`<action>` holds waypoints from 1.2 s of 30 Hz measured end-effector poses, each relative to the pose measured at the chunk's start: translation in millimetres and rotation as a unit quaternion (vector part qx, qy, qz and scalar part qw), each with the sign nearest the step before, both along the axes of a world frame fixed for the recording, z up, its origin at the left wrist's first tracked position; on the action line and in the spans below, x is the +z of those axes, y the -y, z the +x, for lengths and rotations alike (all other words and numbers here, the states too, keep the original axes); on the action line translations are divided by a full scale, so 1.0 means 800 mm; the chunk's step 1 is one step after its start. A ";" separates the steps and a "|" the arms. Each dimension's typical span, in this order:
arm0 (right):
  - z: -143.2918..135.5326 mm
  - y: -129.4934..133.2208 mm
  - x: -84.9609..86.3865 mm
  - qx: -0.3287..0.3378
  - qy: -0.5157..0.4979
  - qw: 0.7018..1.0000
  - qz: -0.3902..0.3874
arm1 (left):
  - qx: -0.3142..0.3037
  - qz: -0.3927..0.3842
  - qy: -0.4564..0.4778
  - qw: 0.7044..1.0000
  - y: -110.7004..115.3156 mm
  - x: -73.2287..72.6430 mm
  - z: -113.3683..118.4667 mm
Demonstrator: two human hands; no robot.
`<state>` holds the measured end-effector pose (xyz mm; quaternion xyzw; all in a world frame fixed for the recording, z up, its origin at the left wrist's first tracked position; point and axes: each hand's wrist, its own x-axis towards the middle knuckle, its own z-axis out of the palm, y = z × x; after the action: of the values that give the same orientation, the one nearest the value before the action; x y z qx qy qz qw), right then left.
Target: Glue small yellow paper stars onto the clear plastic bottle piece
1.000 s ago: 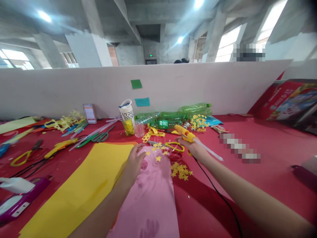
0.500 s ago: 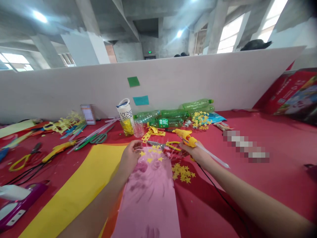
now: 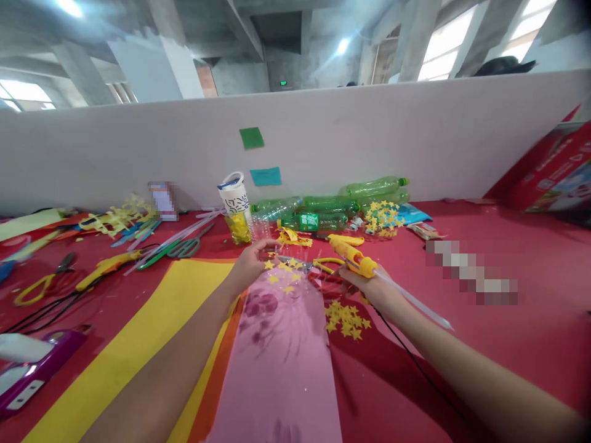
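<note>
In my right hand (image 3: 362, 284) is a yellow hot glue gun (image 3: 353, 253), its nozzle pointing up and left and a clear glue stick (image 3: 422, 304) jutting out of its back. My left hand (image 3: 253, 263) is closed, thumb and fingers pinching a see-through cut plastic piece with thin strips. Small yellow stars (image 3: 287, 267) sit on this piece, above pink paper (image 3: 281, 369). Its outline is hard to make out. Yellow-handled scissors (image 3: 327, 264) lie behind it. A pile of loose yellow stars (image 3: 347, 319) rests right of the pink paper.
Green plastic bottles (image 3: 323, 221) lie by the white partition (image 3: 323, 141), near a patterned cup (image 3: 234, 195). Yellow paper (image 3: 124, 351), another glue gun (image 3: 104, 271), green-handled scissors (image 3: 184, 246) and a purple power strip (image 3: 44, 375) are on the left. A black cord (image 3: 410, 357) trails from my right hand.
My left hand has moved slightly away from me with the starred plastic piece, which has turned a little. My right hand still holds the glue gun. The view has tilted slightly downward.
</note>
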<state>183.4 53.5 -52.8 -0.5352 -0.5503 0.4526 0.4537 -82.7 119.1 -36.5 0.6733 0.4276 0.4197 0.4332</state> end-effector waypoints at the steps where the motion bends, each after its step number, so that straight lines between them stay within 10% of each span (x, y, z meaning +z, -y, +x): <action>1: 0.000 0.000 0.000 -0.001 0.003 1.000 0.001 | -0.006 -0.003 -0.005 1.000 0.002 0.003 -0.002; 13: 0.004 0.000 0.017 -0.082 0.055 0.995 0.024 | -0.043 0.010 -0.014 0.999 0.029 0.052 -0.036; 18: 0.003 -0.015 0.021 -0.055 0.015 0.997 0.047 | 0.132 0.013 -0.175 0.976 0.067 0.053 -0.046; 23: -0.008 -0.017 0.009 0.001 -0.032 0.999 0.039 | 0.099 -0.137 -0.094 0.981 0.102 0.038 -0.034; 36: -0.009 0.014 0.004 0.020 -0.043 0.998 0.043 | 0.117 -0.131 0.007 0.984 0.049 0.026 -0.005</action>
<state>176.4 42.0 -49.4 -0.4843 -0.5594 0.4604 0.4904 -86.5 80.2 -15.9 0.5532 0.5512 0.4128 0.4688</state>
